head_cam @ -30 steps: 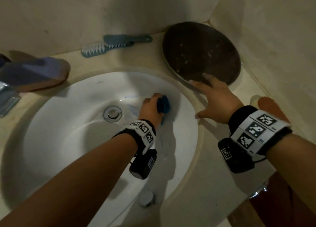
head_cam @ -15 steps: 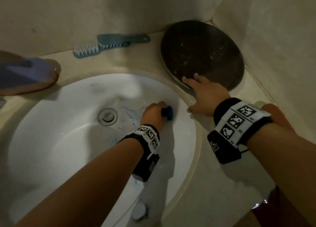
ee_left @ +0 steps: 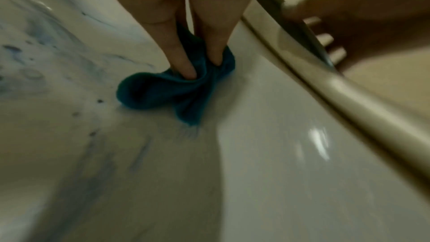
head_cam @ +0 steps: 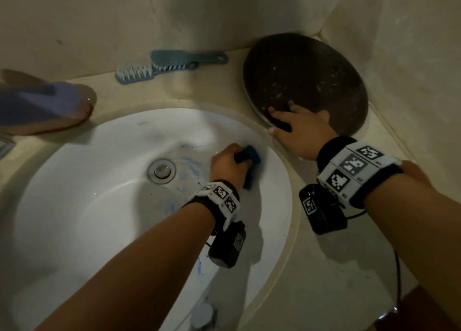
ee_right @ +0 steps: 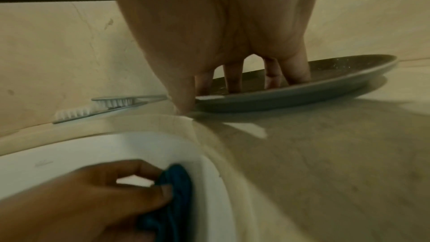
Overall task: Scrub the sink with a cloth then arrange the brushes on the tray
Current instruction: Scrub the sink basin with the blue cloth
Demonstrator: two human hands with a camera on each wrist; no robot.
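Note:
My left hand (head_cam: 228, 162) grips a bunched blue cloth (head_cam: 252, 156) and presses it against the right inner wall of the white sink (head_cam: 104, 206). In the left wrist view, thumb and fingers dig into the cloth (ee_left: 172, 89). My right hand (head_cam: 296, 128) rests on the near edge of the dark round tray (head_cam: 306, 81), fingers (ee_right: 232, 78) straight on its surface and thumb on the counter beside the rim. Two teal brushes (head_cam: 154, 71) (head_cam: 189, 57) lie against the back wall, left of the tray (ee_right: 325, 80).
Blue smears (head_cam: 189, 166) mark the basin right of the metal drain (head_cam: 161, 172). A purple and tan object (head_cam: 45, 106) sits on the beige counter (head_cam: 324, 268) at the left. Walls meet in a corner just behind the tray.
The left hand has rubbed the cloth a little along the right side of the basin, and blue smears now show near the drain. The right hand's fingers slid further onto the tray.

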